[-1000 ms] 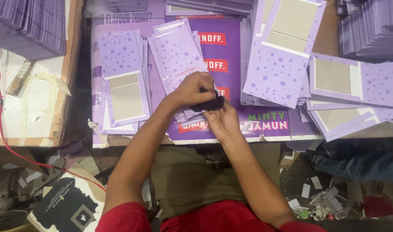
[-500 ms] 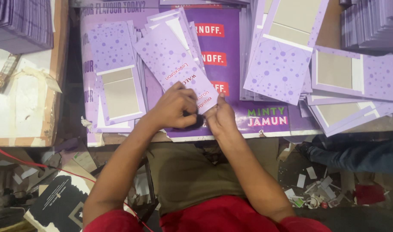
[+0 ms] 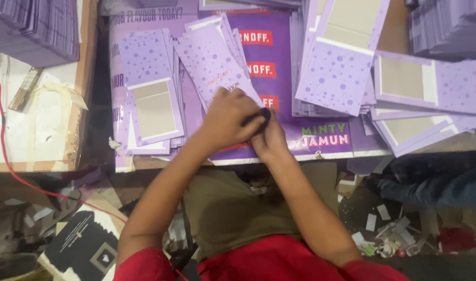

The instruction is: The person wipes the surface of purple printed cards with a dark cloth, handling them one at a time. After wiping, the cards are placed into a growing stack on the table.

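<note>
Both hands meet at the near edge of the counter (image 3: 331, 156), over a purple poster that covers most of it. The left hand (image 3: 228, 120) lies palm down with fingers curled over the lower end of a lilac dotted card (image 3: 213, 63), pressing it flat; the card runs up and to the left from under the hand and sits on top of a small fanned stack of the same cards. The right hand (image 3: 269, 138) is tucked just beside and partly beneath the left, fingers closed around a small black object (image 3: 262, 115) that shows between the two hands; what that object is cannot be made out.

To the left of the held card lies another pile of lilac cards (image 3: 150, 93), each with a grey-brown window panel. To the right, a taller pile of cards (image 3: 342, 62) leans across the poster, and more window cards (image 3: 430, 86) spread toward the right edge. Thick stacks of purple sheets (image 3: 32, 28) stand at the far left, with another stack (image 3: 448, 23) at the far right corner. A red cable (image 3: 6, 151) runs down the white board at left. Paper scraps (image 3: 389, 234) litter the floor below.
</note>
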